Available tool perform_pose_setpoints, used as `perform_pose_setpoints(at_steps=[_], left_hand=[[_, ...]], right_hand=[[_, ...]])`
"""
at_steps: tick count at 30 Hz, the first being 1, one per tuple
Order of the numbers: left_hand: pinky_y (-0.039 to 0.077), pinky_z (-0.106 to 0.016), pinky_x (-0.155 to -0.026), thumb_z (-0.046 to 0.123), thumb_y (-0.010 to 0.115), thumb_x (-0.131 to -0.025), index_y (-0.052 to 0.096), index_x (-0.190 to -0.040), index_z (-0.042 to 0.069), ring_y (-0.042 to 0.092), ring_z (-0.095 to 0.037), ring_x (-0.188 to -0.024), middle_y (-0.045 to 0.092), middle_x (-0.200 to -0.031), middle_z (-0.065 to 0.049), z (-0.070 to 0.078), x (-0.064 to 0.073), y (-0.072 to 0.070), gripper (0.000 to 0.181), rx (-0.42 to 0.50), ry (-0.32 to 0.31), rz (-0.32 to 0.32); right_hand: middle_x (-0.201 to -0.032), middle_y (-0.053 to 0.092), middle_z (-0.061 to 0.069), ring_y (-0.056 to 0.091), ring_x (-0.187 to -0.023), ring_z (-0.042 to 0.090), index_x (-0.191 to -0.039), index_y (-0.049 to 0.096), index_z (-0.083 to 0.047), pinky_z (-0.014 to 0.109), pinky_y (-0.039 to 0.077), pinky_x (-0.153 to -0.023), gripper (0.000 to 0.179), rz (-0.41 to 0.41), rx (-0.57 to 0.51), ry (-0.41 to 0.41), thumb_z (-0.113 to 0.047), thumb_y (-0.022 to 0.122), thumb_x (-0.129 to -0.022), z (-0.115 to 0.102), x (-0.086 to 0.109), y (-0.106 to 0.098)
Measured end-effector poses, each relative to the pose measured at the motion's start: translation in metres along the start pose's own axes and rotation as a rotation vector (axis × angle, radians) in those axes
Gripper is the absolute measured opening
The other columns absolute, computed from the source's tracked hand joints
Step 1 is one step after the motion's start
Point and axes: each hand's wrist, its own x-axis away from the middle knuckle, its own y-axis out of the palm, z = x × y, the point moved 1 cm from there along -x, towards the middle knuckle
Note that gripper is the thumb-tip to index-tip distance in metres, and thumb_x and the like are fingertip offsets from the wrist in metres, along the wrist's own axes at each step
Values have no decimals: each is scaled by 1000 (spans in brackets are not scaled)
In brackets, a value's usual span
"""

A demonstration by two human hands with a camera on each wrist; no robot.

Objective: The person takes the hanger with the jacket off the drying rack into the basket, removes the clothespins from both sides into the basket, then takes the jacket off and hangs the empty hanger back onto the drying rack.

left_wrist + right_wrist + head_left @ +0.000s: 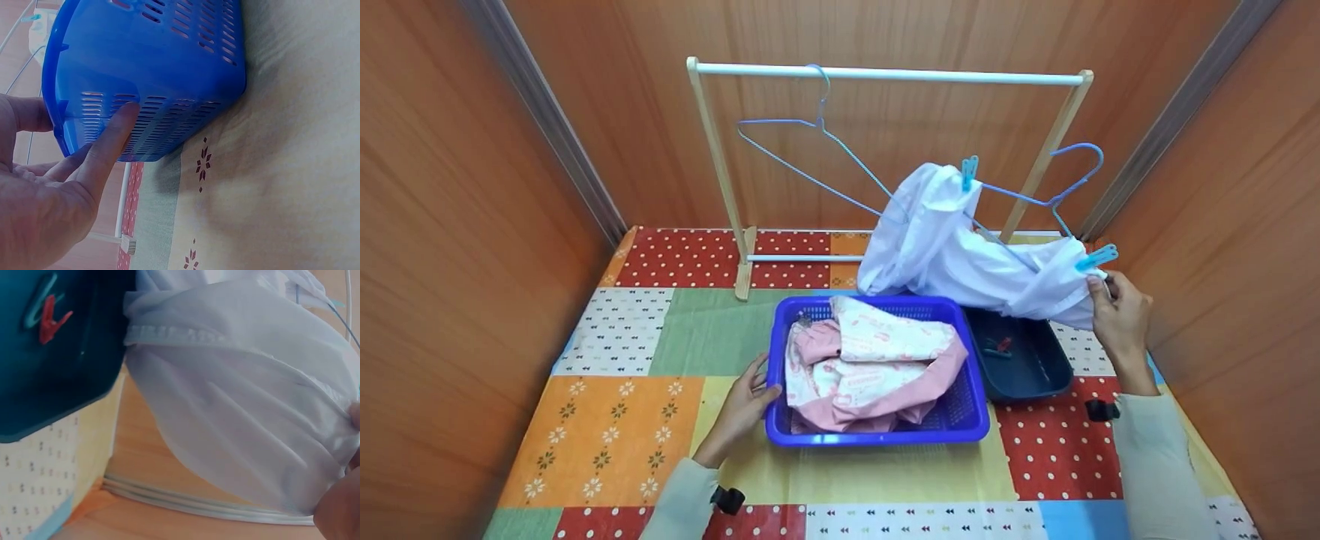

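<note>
My left hand grips the left rim of a blue plastic basket, thumb over the rim and fingers along the outer wall. Inside the basket lies a crumpled pink-and-white printed cloth. At the right, my right hand pinches the edge of a white garment, close to a light-blue clothespin. A second light-blue clothespin stands on the garment's upper part. The garment is clipped to a blue wire hanger, tilted with its hook off the rod. In the right wrist view only part of my thumb and fingers shows.
Another blue wire hanger hangs from the white rod of a wooden-legged rack. A dark tray with a red clothespin sits right of the basket. Wooden panels enclose the patchwork-covered surface.
</note>
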Motion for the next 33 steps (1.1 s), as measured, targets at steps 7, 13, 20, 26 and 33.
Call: perform_pose_setpoints(at_steps=[7,13,20,26,33], left_hand=[[53,-49,-95,2,54,-97,23,-154,1,57,-46,-123,49,-140,-33,-2,0,0,65,-11,-4,5],[52,-49,-96,2,53,-97,23,-155,3,57,-45,-123,49,-142,-31,0,-3,-1,65,-10,-1,5],[52,-50,-97,1,53,-96,23,-154,0,57,-45,-122,50,-140,-33,0,-2,-1,65,-19,-2,7],[52,-49,-98,1,54,-95,23,-154,0,56,-45,-124,50,-140,-33,-1,-2,-1,66,-5,-10,5],[51,-49,-98,1,54,-96,23,-154,-1,56,-45,-124,49,-140,-33,-1,0,0,66,-6,1,3]], right_hand=[[-75,65,-13,46,-59,-5,-101,70,3,14,33,-57,27,-28,9,47,-23,63,-96,11,14,-3],[-78,68,-10,50,-63,-7,-100,71,2,11,36,-60,27,-39,-6,57,-24,64,-96,16,21,-2],[-59,51,-13,40,-56,-5,-95,72,1,17,30,-57,21,-55,16,19,-19,66,-94,19,28,2],[-68,66,15,39,-61,-21,-97,72,1,11,33,-63,17,-89,42,-41,-15,67,-93,19,34,5],[-56,54,9,33,-52,-9,-92,72,-3,17,28,-56,10,-126,59,-138,-12,70,-90,15,40,12]])
